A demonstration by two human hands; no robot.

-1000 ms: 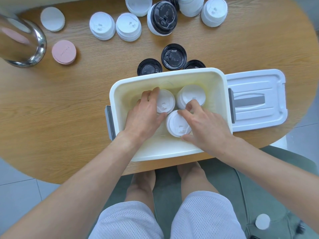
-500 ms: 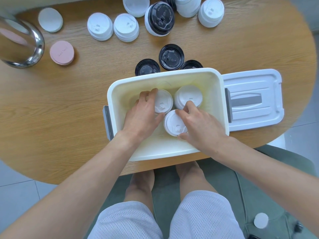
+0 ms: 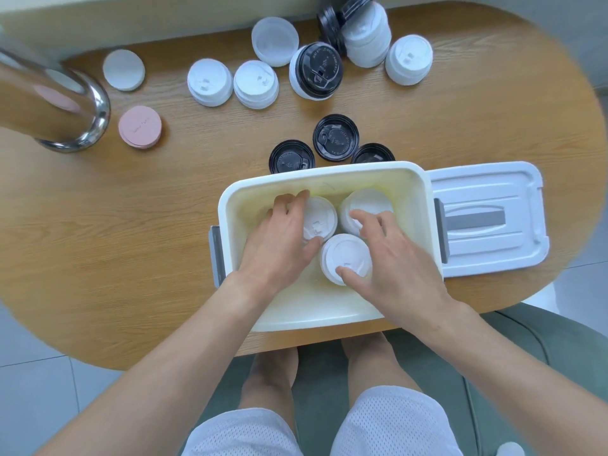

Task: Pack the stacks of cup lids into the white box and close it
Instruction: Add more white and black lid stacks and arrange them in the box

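The open white box [image 3: 411, 179] sits at the table's near edge. Three stacks of white lids stand inside it. My left hand [image 3: 279, 238] grips the back left stack [image 3: 320, 218], fingers round its far side and thumb at its near side. My right hand [image 3: 391, 258] grips the front stack [image 3: 345, 255] between thumb and fingers; its fingertips touch the back right stack [image 3: 365, 200]. The box's white lid [image 3: 487, 222] lies flat to the right of the box.
Behind the box lie three black lids [image 3: 335, 136]. Farther back stand white lid stacks [image 3: 209, 82], a black-topped stack [image 3: 317, 70], and a tall stack [image 3: 367, 34]. At the left are a metal vessel [image 3: 59, 103], a pink disc [image 3: 139, 126] and a white disc [image 3: 123, 70].
My right hand's fingers have spread out over the back right stack. The left hand holds the same stack as before. The camera has tilted, showing more of the table's far side.
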